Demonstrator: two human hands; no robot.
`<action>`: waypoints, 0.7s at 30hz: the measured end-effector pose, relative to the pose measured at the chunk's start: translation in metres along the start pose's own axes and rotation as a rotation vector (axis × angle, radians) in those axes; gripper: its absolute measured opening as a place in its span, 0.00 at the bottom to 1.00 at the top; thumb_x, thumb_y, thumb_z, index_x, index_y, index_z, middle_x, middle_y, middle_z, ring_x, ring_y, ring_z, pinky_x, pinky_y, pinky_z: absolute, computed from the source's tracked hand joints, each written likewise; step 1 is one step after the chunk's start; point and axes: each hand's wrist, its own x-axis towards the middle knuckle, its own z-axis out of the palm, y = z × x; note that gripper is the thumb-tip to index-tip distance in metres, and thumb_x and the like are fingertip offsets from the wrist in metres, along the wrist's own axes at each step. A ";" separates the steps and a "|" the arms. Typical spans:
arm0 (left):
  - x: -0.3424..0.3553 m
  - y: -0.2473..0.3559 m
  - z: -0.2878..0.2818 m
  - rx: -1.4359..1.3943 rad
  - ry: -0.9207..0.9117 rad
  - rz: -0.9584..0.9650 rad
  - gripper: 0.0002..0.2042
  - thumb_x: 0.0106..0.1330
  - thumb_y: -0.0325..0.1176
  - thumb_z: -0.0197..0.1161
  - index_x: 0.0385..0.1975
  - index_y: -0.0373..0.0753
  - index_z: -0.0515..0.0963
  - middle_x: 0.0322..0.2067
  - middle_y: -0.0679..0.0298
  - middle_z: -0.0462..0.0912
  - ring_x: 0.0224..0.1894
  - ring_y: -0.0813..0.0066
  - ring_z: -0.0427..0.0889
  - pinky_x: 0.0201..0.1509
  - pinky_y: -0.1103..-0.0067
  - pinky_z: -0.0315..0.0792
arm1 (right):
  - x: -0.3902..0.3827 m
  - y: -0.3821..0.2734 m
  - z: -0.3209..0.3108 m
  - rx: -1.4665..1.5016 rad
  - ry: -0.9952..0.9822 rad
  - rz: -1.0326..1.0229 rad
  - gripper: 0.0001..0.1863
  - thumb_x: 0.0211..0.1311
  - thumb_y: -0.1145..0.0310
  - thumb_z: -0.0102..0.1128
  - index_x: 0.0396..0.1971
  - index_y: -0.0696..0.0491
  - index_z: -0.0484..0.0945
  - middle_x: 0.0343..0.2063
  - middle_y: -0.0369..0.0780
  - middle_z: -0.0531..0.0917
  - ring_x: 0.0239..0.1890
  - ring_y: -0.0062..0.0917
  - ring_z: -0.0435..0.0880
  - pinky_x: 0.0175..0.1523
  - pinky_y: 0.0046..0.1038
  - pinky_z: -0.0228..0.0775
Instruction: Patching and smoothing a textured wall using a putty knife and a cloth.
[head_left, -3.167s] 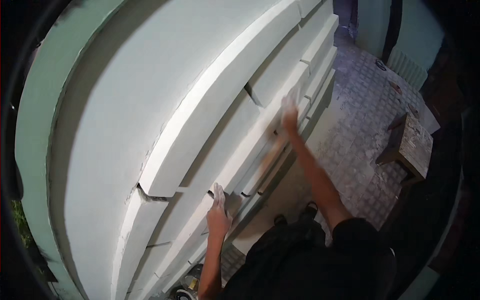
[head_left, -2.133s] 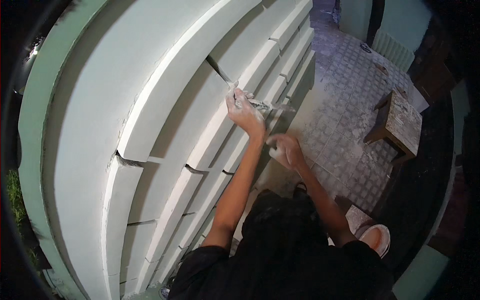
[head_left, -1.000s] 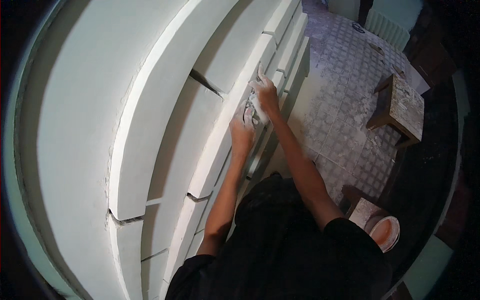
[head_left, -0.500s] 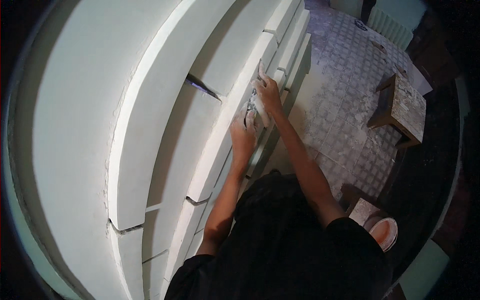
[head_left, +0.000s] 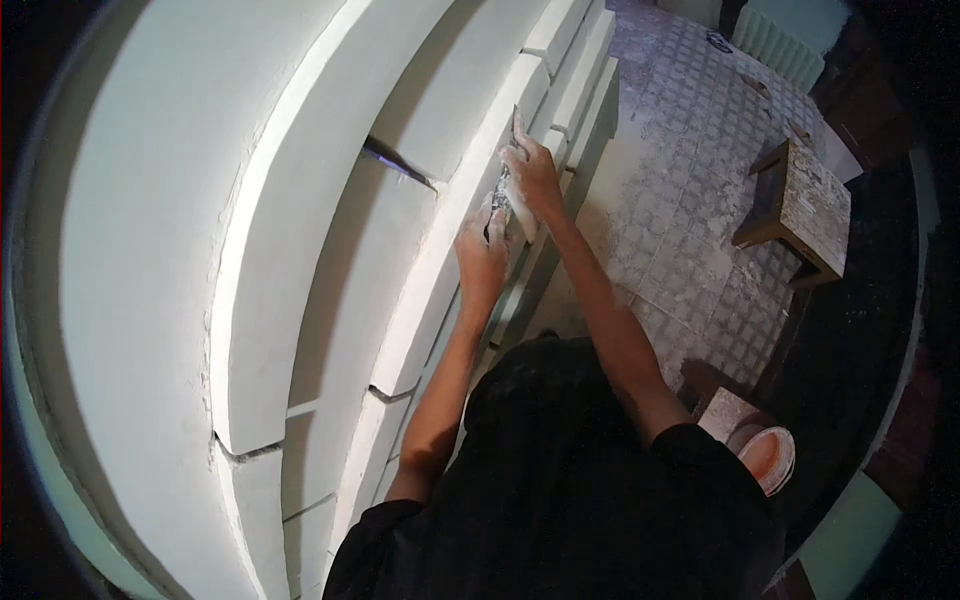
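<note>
Both my hands are closed on a wide putty knife (head_left: 503,188) smeared with white plaster, held against the outer face of a long white ledge (head_left: 427,282). My right hand (head_left: 537,180) grips its far end, where a thin dark blade tip shows past the fingers. My left hand (head_left: 483,250) holds its near end, with fingers on the dark blade edge. A pale part, perhaps the handle, sticks out below my right palm. White plaster coats the fingers of both hands. My palms hide much of the tool.
A stepped white ceiling or wall form with a curved band (head_left: 290,230) fills the left, with dark gaps between its pieces. Far below lies a tiled floor (head_left: 660,250) splashed white. A spattered wooden stool (head_left: 815,215), a bucket (head_left: 768,458) and a ribbed radiator (head_left: 780,48) are at the right.
Both hands and the putty knife have shifted slightly upward and left in the picture, and the whole view has moved a little the same way. The grip looks the same.
</note>
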 end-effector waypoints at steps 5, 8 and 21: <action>0.007 0.000 -0.002 0.078 -0.012 -0.018 0.18 0.69 0.37 0.54 0.50 0.28 0.75 0.32 0.44 0.81 0.31 0.54 0.78 0.42 0.71 0.71 | 0.012 -0.010 -0.010 -0.228 -0.147 0.120 0.38 0.59 0.66 0.52 0.66 0.66 0.51 0.39 0.57 0.80 0.39 0.30 0.80 0.48 0.27 0.70; 0.004 0.005 0.004 -0.052 0.077 0.042 0.13 0.69 0.35 0.51 0.32 0.29 0.76 0.24 0.47 0.78 0.29 0.49 0.77 0.36 0.63 0.69 | 0.008 -0.012 -0.008 -0.159 -0.079 0.089 0.32 0.57 0.66 0.53 0.59 0.68 0.62 0.28 0.55 0.78 0.32 0.34 0.80 0.41 0.33 0.70; 0.006 -0.006 0.004 -0.006 0.092 0.085 0.13 0.67 0.34 0.53 0.26 0.30 0.77 0.22 0.47 0.78 0.27 0.48 0.76 0.36 0.62 0.68 | 0.006 -0.002 -0.005 -0.129 0.005 -0.077 0.34 0.60 0.70 0.51 0.65 0.65 0.56 0.32 0.49 0.80 0.35 0.18 0.73 0.44 0.23 0.69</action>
